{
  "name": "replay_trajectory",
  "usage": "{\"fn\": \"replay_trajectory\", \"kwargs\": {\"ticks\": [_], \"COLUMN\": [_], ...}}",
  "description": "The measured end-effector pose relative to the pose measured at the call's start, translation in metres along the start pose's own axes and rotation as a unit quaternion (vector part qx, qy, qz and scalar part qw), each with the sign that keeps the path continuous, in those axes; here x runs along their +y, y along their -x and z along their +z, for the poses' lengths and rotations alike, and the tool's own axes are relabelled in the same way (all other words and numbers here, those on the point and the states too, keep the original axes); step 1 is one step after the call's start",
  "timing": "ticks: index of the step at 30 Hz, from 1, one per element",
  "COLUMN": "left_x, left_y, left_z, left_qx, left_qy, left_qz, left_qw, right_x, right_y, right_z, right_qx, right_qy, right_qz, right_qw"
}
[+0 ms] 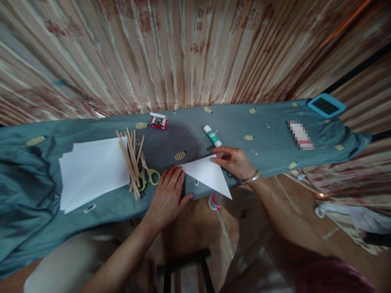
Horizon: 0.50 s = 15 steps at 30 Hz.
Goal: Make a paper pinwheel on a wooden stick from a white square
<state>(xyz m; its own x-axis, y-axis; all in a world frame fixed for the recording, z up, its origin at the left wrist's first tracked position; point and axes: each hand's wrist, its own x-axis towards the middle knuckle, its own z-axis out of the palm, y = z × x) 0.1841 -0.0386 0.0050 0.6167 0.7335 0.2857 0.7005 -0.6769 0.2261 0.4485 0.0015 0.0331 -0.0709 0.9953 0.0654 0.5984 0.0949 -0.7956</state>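
Observation:
A white paper triangle (207,174) lies on the cloth near the table's front edge, one corner pointing toward me. My right hand (233,162) pinches its upper right corner between thumb and fingers. At the triangle's left tip, my left hand (169,194) rests flat on the cloth, fingers stretched out and fingertips touching the paper. Just beyond my right hand lies a glue stick (211,136) with a white cap. Left of my left hand are scissors (149,175) with green handles, partly under several wooden sticks (130,158).
A stack of white paper sheets (94,175) lies on the left. Farther back stands an open red box (159,121) of small metal pieces. A blue-framed digital clock (326,106) and a blurred-out item (301,135) are at the right. Curtains (195,53) hang behind the table.

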Motion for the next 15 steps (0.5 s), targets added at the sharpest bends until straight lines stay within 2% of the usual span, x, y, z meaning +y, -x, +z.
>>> {"fn": "replay_trajectory", "kwargs": {"ticks": [3, 5, 7, 9, 11, 13, 15], "left_x": [0.000, 0.001, 0.002, 0.004, 0.005, 0.005, 0.004], "left_y": [-0.004, -0.010, -0.017, -0.023, -0.028, -0.030, -0.030], "left_z": [-0.004, -0.009, -0.015, -0.020, -0.023, -0.024, -0.024], "left_qx": [0.004, 0.018, 0.048, 0.085, 0.114, 0.127, 0.129], "left_qy": [0.018, 0.031, 0.041, 0.047, 0.053, 0.059, 0.065], "left_qz": [-0.008, -0.015, -0.023, -0.022, -0.022, -0.025, -0.026], "left_qw": [1.000, 0.999, 0.998, 0.995, 0.992, 0.990, 0.989], "right_x": [-0.001, -0.011, -0.027, -0.046, -0.062, -0.073, -0.077], "right_y": [-0.002, -0.002, 0.000, 0.003, 0.007, 0.010, 0.013], "right_z": [0.003, 0.003, 0.001, -0.002, -0.002, 0.003, 0.015], "right_qx": [-0.012, 0.036, 0.111, 0.163, 0.190, 0.174, 0.118], "right_qy": [-0.003, 0.004, 0.028, 0.084, 0.159, 0.225, 0.257], "right_qz": [0.012, 0.010, -0.003, -0.040, -0.092, -0.140, -0.170], "right_qw": [1.000, 0.999, 0.993, 0.982, 0.964, 0.948, 0.944]}}
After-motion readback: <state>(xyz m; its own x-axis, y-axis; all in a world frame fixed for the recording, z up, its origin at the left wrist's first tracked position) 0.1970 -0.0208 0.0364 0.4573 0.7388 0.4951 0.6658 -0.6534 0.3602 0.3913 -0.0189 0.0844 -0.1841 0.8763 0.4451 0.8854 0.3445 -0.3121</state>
